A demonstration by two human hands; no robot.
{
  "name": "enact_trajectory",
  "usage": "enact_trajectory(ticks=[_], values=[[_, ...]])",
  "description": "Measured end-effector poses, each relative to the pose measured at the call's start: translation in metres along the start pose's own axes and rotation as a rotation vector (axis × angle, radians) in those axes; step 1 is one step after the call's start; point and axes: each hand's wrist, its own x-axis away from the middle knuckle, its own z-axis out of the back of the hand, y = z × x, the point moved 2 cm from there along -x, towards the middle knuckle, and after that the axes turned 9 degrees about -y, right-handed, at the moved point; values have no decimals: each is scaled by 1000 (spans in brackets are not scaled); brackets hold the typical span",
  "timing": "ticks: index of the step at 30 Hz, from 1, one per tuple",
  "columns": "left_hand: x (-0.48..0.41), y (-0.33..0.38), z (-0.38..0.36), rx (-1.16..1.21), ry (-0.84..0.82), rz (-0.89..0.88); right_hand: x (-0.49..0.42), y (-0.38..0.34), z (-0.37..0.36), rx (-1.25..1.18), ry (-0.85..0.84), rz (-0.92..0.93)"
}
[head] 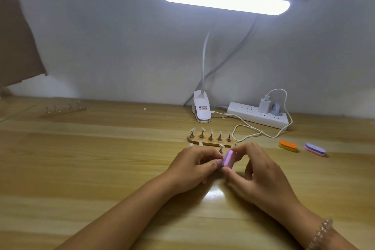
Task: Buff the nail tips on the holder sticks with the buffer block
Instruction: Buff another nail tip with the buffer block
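Note:
My right hand [257,170] pinches a pink and purple buffer block [228,158] between thumb and fingers. My left hand [192,165] is curled beside it, fingertips against the block's left face; what it holds is hidden. Just behind the hands, a holder stick with a clear nail tip [221,147] stands up. A wooden holder base [211,141] lies beyond, carrying several sticks with nail tips.
A clip lamp [202,108] and white power strip [257,115] with cable stand at the back. An orange buffer block [288,145] and a purple one [315,149] lie at the right. Another wooden holder [64,108] sits far left.

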Motion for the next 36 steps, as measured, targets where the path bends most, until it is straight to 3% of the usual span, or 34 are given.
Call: enact_trajectory(ticks=[3, 7, 12, 16, 20, 25, 32, 36], values=[[-1, 1, 0, -58, -20, 7, -1, 4, 1, -16, 45, -21], [0, 1, 1, -83, -22, 18, 5, -4, -2, 44, -80, 57], [0, 2, 1, -105, -14, 24, 1, 1, 2, 40, 5, -11], [0, 3, 1, -105, -25, 20, 5, -7, -2, 122, -103, 46], [0, 2, 1, -109, -9, 29, 1, -4, 4, 72, 11, -6], [0, 3, 0, -91, -25, 23, 7, -11, 0, 131, -52, 31], [1, 4, -2, 79, 2, 10, -1, 8, 6, -109, 139, -116], [1, 4, -1, 86, 20, 21, 3, -2, 3, -87, 61, -11]])
